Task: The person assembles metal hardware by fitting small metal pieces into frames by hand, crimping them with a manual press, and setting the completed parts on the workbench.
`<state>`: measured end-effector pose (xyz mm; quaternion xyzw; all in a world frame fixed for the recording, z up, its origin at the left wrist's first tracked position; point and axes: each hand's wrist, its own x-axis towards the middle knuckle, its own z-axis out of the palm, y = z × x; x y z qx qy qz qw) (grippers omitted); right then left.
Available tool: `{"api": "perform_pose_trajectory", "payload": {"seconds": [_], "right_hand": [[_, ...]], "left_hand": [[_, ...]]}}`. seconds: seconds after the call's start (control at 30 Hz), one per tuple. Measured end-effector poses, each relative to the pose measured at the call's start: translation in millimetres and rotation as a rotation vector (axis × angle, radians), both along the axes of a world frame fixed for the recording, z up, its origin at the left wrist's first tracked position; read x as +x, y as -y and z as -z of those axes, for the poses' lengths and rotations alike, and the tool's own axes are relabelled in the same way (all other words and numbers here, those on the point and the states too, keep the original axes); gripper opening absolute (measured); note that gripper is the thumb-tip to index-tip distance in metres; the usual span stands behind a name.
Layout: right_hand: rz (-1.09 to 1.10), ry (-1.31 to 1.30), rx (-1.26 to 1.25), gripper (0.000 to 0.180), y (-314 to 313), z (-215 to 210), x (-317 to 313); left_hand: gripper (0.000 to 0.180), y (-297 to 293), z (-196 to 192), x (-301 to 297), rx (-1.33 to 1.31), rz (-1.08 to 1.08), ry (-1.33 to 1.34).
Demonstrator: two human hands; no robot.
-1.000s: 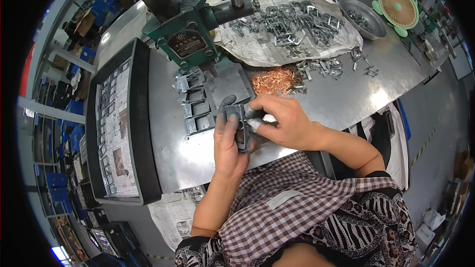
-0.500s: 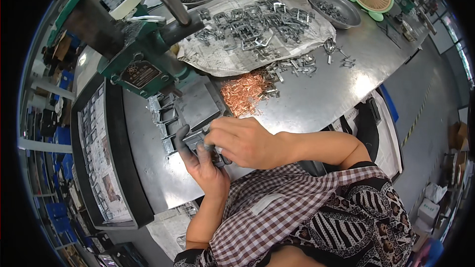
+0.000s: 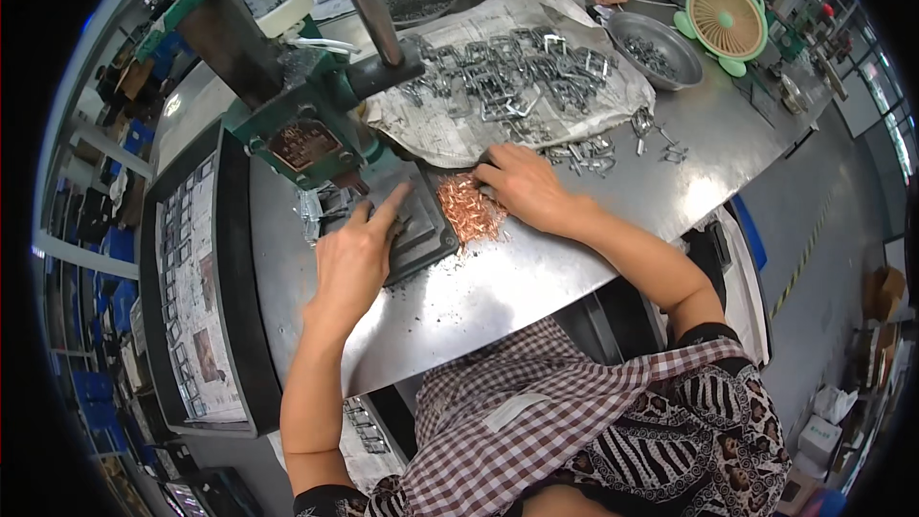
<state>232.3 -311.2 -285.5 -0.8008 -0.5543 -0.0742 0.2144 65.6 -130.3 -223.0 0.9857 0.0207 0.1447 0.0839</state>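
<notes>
Loose copper rivets (image 3: 469, 211) heaped beside dark metal plate (image 3: 416, 230)

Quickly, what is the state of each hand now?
Left hand: open, fingers on the dark metal block, holding nothing.
Right hand: fingers curled at the copper pieces; grasp cannot be told.

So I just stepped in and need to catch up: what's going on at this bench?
A person sits at a metal workbench by a green hand press. Their left hand rests on the dark base plate under the press, forefinger stretched out over it. Their right hand reaches into a small heap of copper-coloured pieces beside the plate. Grey metal buckles lie piled on newspaper behind.
</notes>
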Motion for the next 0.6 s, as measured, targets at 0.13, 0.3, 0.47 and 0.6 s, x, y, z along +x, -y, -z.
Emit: {"api": "perform_pose_trajectory", "payload": {"seconds": [0.13, 0.3, 0.47, 0.6], "right_hand": [[-0.021, -0.181, 0.032, 0.020, 8, -6, 9], [-0.020, -0.353, 0.082, 0.017, 11, -12, 7], [0.045, -0.347, -0.024, 0.024, 5, -31, 2], [-0.083, -0.248, 0.029, 0.023, -12, -63, -17]], "left_hand": [[0.051, -9, -1, 4, -0.040, 0.050, -0.022], [0.056, -4, -3, 1, 0.227, 0.099, -0.127], [0.047, -7, 7, -4, 0.089, 0.049, 0.017], [0.037, -12, 19, -4, -0.129, -0.059, 0.119]]}}
